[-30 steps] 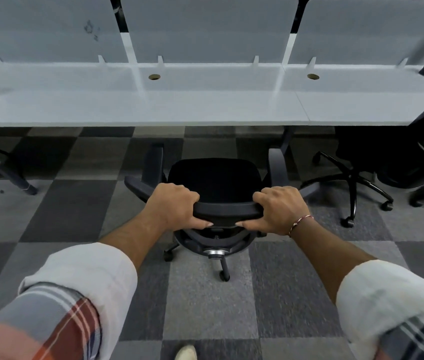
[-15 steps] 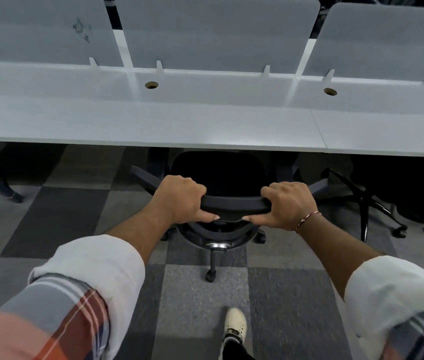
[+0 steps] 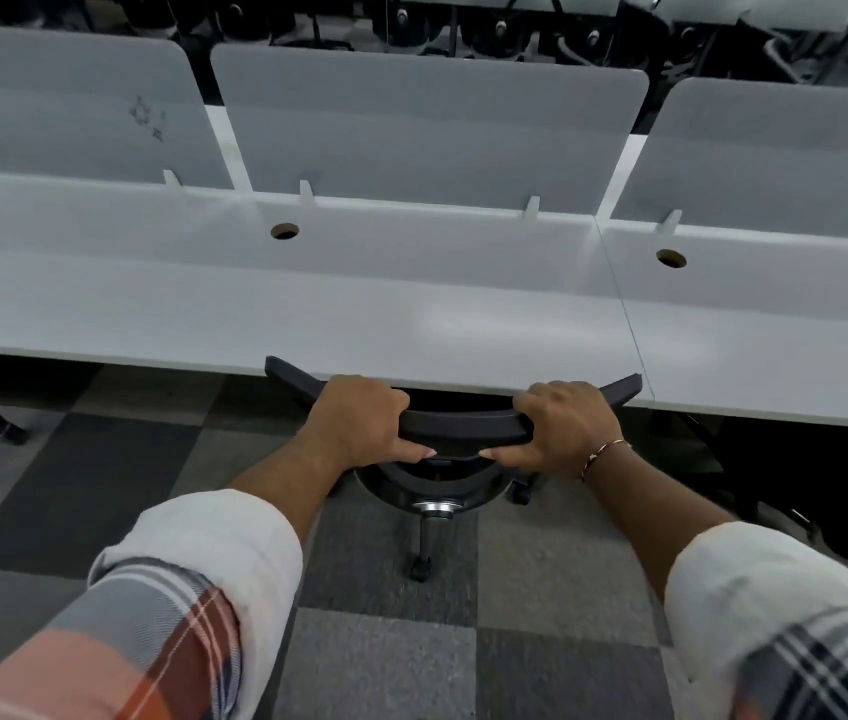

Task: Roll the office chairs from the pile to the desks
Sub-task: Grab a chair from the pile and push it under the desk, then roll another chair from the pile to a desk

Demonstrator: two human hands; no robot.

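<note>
Both hands grip the curved top rail of a black office chair [image 3: 463,427], the left hand [image 3: 359,423] clenched around the left part of the rail and the right hand [image 3: 562,428] clenched around the right part, thumbs tucked under its near edge. A thin bracelet [image 3: 606,454] circles the right wrist, and both forearms come out of rolled plaid sleeves [image 3: 167,605]. The chair sits pushed in beneath the near edge of the white bench [image 3: 359,304]: its seat is hidden under the top, while the two ends of the rail, the gas cylinder and one caster on the near side stay visible over the grey checkered carpet [image 3: 385,662]. The bench top is bare apart from two round cable holes [image 3: 284,231], and grey divider panels [image 3: 427,137] stand along its far edge. At the right, under the neighbouring bench section, a dark shape looks like another chair's base [image 3: 775,485], though shadow makes that hard to confirm. Farther off, beyond the panels, more dark chair parts crowd the top of the view.
</note>
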